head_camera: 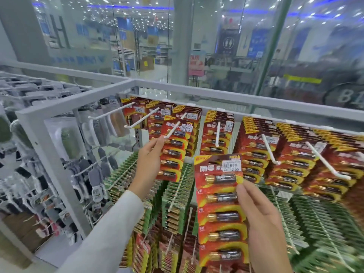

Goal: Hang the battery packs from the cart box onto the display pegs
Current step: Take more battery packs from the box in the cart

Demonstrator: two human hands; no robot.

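Note:
My right hand [262, 219] pinches the right edge of a long red battery pack [220, 209] with a white price label, held upright in front of the display. My left hand [150, 156] is raised to a white display peg [173, 129], its fingertips touching the left edge of another red battery pack [173, 152] that hangs at the peg's front end. More red packs [256, 150] fill the top row of pegs to the right. The cart box is not in view.
A grey metal frame [78, 101] borders the display top and left. Two bare white pegs [112, 113] stick out at the upper left. Green packs [319, 219] hang in rows below. Grey items [94, 174] hang on the left rack. A glass wall stands behind.

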